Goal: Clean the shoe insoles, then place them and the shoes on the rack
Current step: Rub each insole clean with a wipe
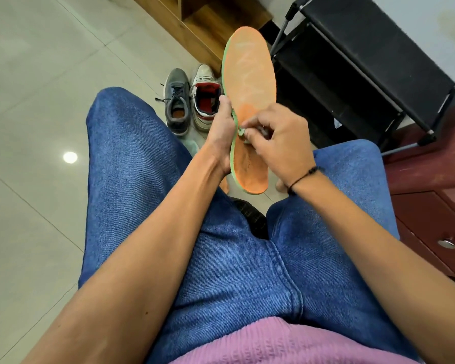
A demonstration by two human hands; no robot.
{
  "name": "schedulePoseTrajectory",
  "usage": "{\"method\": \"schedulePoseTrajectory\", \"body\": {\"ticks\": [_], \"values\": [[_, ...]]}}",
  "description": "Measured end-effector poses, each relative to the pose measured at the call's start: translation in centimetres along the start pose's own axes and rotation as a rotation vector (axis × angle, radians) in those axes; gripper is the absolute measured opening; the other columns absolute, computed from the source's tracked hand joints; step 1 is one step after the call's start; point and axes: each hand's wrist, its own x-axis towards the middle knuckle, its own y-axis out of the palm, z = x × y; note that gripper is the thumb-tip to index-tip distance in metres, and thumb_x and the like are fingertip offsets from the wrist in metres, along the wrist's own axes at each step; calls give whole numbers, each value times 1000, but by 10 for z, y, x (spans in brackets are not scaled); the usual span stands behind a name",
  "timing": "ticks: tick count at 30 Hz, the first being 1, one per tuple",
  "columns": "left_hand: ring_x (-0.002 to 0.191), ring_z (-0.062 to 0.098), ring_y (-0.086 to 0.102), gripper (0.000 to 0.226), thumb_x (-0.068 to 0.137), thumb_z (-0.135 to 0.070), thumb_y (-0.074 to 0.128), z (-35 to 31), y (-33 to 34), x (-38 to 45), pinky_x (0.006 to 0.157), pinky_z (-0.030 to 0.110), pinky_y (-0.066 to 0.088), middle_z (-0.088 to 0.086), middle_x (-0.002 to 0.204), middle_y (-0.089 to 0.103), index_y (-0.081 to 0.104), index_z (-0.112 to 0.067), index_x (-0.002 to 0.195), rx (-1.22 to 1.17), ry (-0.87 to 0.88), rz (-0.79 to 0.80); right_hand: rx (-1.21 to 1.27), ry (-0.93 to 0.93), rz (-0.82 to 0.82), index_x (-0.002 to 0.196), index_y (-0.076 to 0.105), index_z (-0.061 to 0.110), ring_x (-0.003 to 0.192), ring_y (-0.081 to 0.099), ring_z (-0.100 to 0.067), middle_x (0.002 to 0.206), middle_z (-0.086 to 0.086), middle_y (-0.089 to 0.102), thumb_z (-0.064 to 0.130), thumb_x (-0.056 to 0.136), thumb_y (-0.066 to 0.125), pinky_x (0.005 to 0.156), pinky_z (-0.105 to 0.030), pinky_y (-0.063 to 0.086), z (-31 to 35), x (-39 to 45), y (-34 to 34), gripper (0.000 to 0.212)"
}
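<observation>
The left hand grips the orange insole by its green left edge, thumb up along the rim and fingers curled behind it, holding it up above the gap between the knees with the toe end pointing away from the person. The right hand sits just to the right of the left one, fingers bent down and pinching a small pale cloth or wipe against the insole's face close to its left edge; most of that wipe is hidden under the fingers, so what it is exactly cannot be told. The insole's middle, just beyond the right hand, looks a darker orange than the paler toe part. Beyond the left hand, on the tiled floor, stand two shoes side by side and touching: a grey sneaker on the far left and a white sneaker with a red lining next to it, just behind the left thumb. Beyond and to the right of the right hand stands the black shoe rack. A dark red cabinet stands to the right of the right wrist, which wears a black cord bracelet. Below both hands lie legs in blue jeans.
</observation>
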Motion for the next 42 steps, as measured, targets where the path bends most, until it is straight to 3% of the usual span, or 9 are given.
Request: {"method": "schedulePoseTrajectory", "body": {"ticks": [2,5,11,16,26,34,37,38,42], "values": [[63,21,69,77,97,-60,12,2,0,-2,58,30,57,10,71,70,70,-12,84,25,-40,15,-31,3,-21,81,73,14,76,59,-20,81,-7,64,20,73,61,74,-34,46,-1,19,1,16],[80,26,68,72,93,-66,6,2,-2,-4,68,45,57,11,87,71,60,-18,101,99,-74,50,-93,-5,-30,84,73,13,85,60,-23,88,-8,66,20,77,60,74,-23,38,-4,44,5,17],[58,20,61,81,97,-61,15,-1,-6,3,54,26,53,8,61,63,72,-12,66,28,-16,-21,-1,-55,16,82,72,9,73,54,-14,81,-8,64,19,73,60,68,-18,36,-1,22,7,18],[71,22,67,63,102,-49,16,-1,-8,8,66,28,57,12,82,69,61,-6,92,47,70,-63,21,-110,51,78,70,8,71,57,-18,76,-6,61,13,74,62,71,-26,44,-1,-15,9,10],[65,22,70,62,99,-56,19,-1,-6,4,60,28,58,12,73,70,60,-9,93,-53,35,-51,-96,-90,-5,83,69,8,78,59,-26,85,-12,63,12,76,61,70,-35,44,-6,38,18,11],[67,28,57,80,96,-62,4,-2,-15,11,57,38,56,21,93,58,47,2,118,-23,19,11,56,-198,128,81,69,6,74,57,-15,80,-5,62,10,76,62,72,-24,45,18,-41,1,9],[85,31,61,76,98,-57,10,-3,-17,16,82,41,56,26,115,59,47,4,123,-47,82,-32,-11,-190,106,82,68,6,72,54,-13,81,-7,61,11,76,60,70,-20,40,10,-22,0,11],[84,29,63,71,99,-54,13,-2,-17,17,84,36,54,24,111,63,52,3,116,-26,100,-66,-40,-176,83,82,68,6,73,56,-17,82,-9,62,11,76,60,71,-23,40,6,-10,2,12],[49,19,64,62,102,-46,15,0,-15,16,49,22,53,10,58,65,57,-4,84,51,139,-138,-81,-87,35,82,69,6,77,59,-24,84,-10,62,13,75,61,69,-29,43,-6,20,10,12]]}}
